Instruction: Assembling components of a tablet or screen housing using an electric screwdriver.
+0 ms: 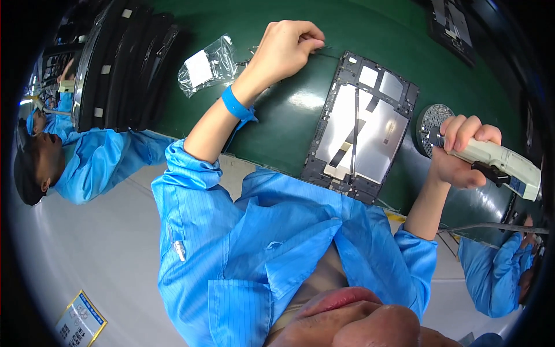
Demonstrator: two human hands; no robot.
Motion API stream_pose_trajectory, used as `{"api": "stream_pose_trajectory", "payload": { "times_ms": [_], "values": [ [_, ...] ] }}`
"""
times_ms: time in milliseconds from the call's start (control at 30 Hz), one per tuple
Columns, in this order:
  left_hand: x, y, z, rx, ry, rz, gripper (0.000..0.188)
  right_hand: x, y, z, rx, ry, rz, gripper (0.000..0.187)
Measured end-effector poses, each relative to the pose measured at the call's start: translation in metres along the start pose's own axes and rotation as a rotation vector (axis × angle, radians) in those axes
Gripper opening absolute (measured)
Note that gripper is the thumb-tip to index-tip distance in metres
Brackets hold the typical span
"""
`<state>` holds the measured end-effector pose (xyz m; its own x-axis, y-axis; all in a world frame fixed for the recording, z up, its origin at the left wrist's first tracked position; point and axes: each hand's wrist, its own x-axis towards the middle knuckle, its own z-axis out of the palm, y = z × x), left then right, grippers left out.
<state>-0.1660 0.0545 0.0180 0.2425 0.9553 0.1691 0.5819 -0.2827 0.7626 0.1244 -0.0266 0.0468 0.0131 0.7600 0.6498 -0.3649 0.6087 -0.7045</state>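
Observation:
My left hand (287,51) is raised over the far side of the bench, its thumb and forefinger pinched together. What they hold, if anything, is too small to tell. A blue band circles that wrist. In front of me lies an opened tablet-like device (378,130), with a silver panel, black frame and dark ribbon strips showing. To its right, my right hand (462,144) is wrapped round a cream-coloured electric screwdriver (502,161). The tool's front end reaches a round dish (432,122) that seems full of small screws; the tip cannot be made out.
A clear plastic bag (208,66) with a white label lies left on the green bench (277,127). Black panels (124,69) stand stacked at far left. Another opened device (452,29) lies at far right. Co-workers in blue sit on the left (110,162) and right (491,274).

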Motion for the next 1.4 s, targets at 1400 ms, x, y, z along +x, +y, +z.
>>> {"api": "stream_pose_trajectory", "payload": {
  "times_ms": [1400],
  "values": [
    [-0.01, -0.02, 0.039, -0.735, -0.291, -0.312, 0.006, 0.02, 0.101, 0.089, 0.283, -0.09, 0.087, 0.052]
  ]
}}
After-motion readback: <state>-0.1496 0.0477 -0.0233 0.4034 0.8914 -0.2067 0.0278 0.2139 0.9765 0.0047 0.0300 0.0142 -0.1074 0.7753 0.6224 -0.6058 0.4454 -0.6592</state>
